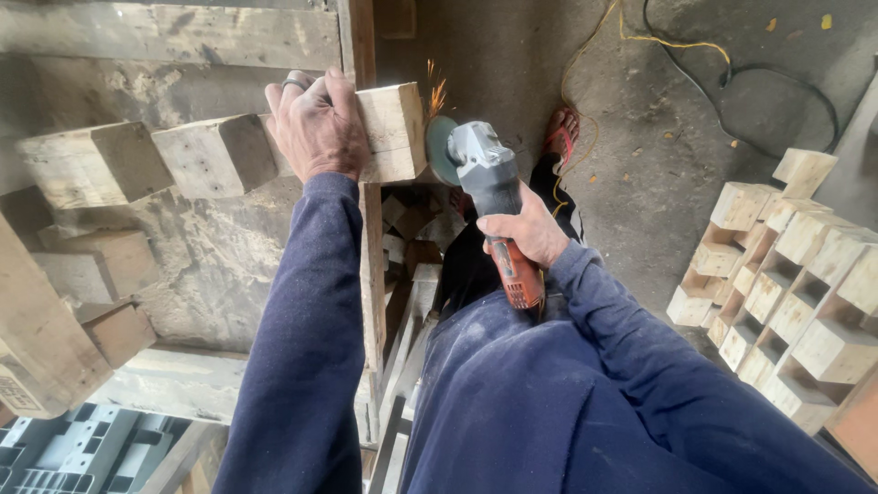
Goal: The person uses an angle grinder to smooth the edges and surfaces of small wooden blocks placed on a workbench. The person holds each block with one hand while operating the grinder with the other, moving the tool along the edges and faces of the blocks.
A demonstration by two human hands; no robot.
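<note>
A: From the head view, our left hand [315, 123] lies flat over the block [389, 133], fingers pressed together and curled over its far edge, a ring on one of them. The block sits at the end of a row on the bench [210, 265], sticking out past the upright plank [370, 274].

B: And our right hand [526, 229] is wrapped tight round the grinder [489, 197], fingers closed on the orange grip. The disc [441, 151] is touching the block's end face, and sparks [437, 91] fly up from it.

A: Sparks from wood make us think there's a nail or staple in there. If the disc catches on it, the grinder could kick back toward our left hand, which sits just beside the disc.

B: We hold the grinder one-handed too, so a kick would be hard to stop. And only our palm pins the block; it could twist or slide off the plank.

A: The cable [640, 41] loops on the floor near our sandalled foot [562, 133]. We could trip on it, and the toes are bare to sparks or a dropped block.

B: The stacked blocks [786, 284] on the right are well apart, no trouble there.
</note>
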